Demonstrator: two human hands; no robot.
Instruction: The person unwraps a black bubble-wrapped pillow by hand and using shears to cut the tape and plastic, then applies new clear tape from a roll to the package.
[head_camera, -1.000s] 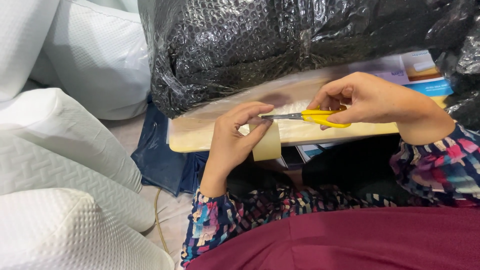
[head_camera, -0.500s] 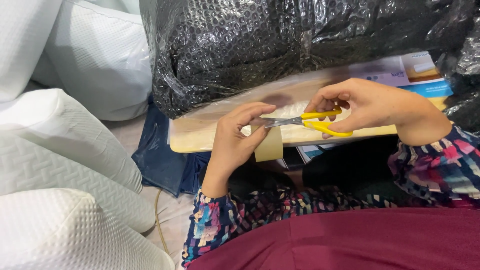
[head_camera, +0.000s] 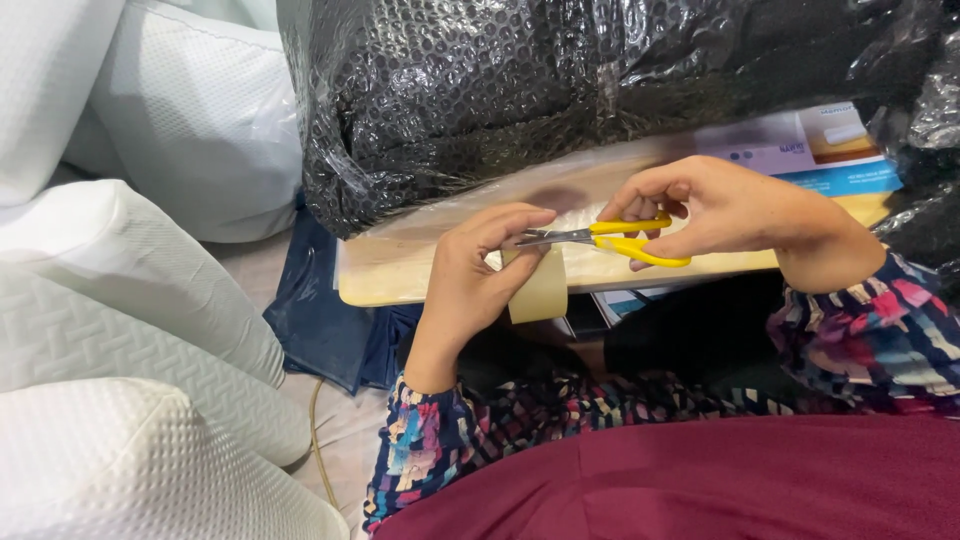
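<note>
Since the earlier frames the yellow-handled scissors (head_camera: 610, 237) have opened a little: the blades, shut a second ago, now show a narrow gap near the tips, and the right hand (head_camera: 730, 212) has lifted slightly with them.

Largest in view, the black bundle wrapped in clear bubble film (head_camera: 600, 90) fills the upper centre and right, its top and right side cut off by the frame. White quilted pillows in plastic (head_camera: 130, 260) crowd the left side from top to bottom, also cut off. Across the bottom right lies maroon cloth (head_camera: 700, 480), and patterned multicolour sleeves (head_camera: 880, 330) cover both forearms. A pale flat package in clear wrap (head_camera: 400, 270) stretches across the middle, its upper edge hidden under the black bundle; what it holds is hard to make out. A dark blue folded cloth (head_camera: 320, 310) sits below its left end, partly covered by it. A printed leaflet (head_camera: 820, 150) peeks out at upper right.

The right hand grips the scissors through the yellow loops, fingers curled. The left hand (head_camera: 470, 280), centre frame, pinches a strip of tan tape (head_camera: 540, 290) that hangs over the package's near edge; the blade tips meet it just by the left forefinger. Whether the tape is cut through cannot be told.
</note>
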